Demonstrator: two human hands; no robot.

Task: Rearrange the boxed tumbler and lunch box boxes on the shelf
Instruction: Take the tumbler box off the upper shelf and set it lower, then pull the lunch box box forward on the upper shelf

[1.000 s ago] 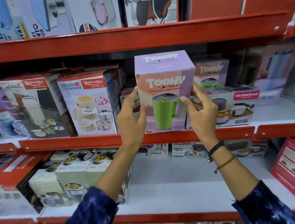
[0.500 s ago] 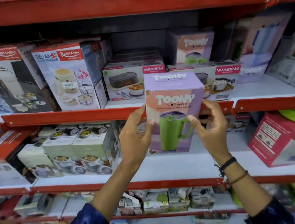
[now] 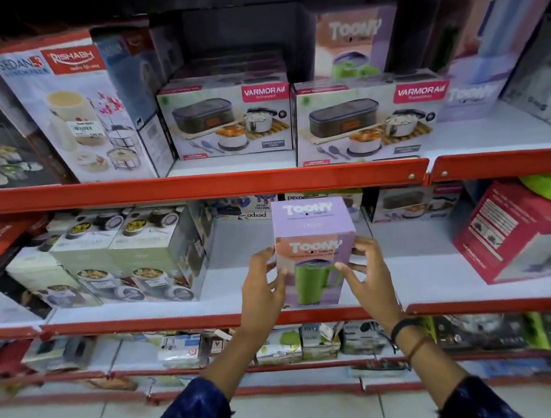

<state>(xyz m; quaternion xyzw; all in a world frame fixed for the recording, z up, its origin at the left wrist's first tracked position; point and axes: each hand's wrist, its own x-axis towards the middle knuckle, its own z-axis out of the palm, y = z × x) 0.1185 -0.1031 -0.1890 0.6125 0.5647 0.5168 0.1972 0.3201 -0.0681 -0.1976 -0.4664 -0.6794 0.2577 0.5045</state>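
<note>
I have the Toony tumbler box [image 3: 315,255] between both hands, my left hand [image 3: 264,288] flat against its left face and my right hand [image 3: 368,275] on its right face, thumbs across the front, so my grip is clamped on the carton from both sides. It stands upright at the front of the lower shelf [image 3: 228,299], in the bare stretch between the pale green lunch box boxes [image 3: 132,258] and the red carton [image 3: 516,231]. To set it well, I would keep it level, let its base meet the white board flat, then square its printed front with the red shelf lip before easing my fingers away. I think the base is already touching the shelf, though my hands hide its lower corners. The carton is tall and squarish, lilac on top and peach over lilac in front, with a green handled tumbler pictured. Above, two Varmora lunch box boxes [image 3: 230,122] sit side by side, and another Toony box [image 3: 353,45] stands behind them.
</note>
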